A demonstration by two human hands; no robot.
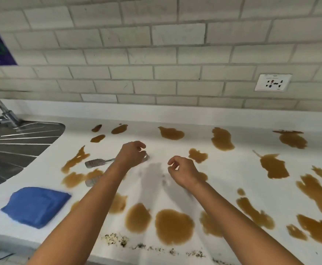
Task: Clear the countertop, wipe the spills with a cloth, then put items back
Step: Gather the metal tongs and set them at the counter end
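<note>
Left hand pinches a light, stiff spoon right of the sink, best lifted mid-handle; right hand hovers loosely curled, empty.

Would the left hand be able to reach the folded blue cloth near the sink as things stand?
Probably yes: the blue cloth lies uncovered on the countertop, on the same side as the left hand, with nothing between them.

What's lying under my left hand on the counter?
A metal utensil lies there: its flat end sticks out left of the left hand, and a rounded bit shows by the fingers. The middle is covered. A second utensil lies under the forearm.
</note>
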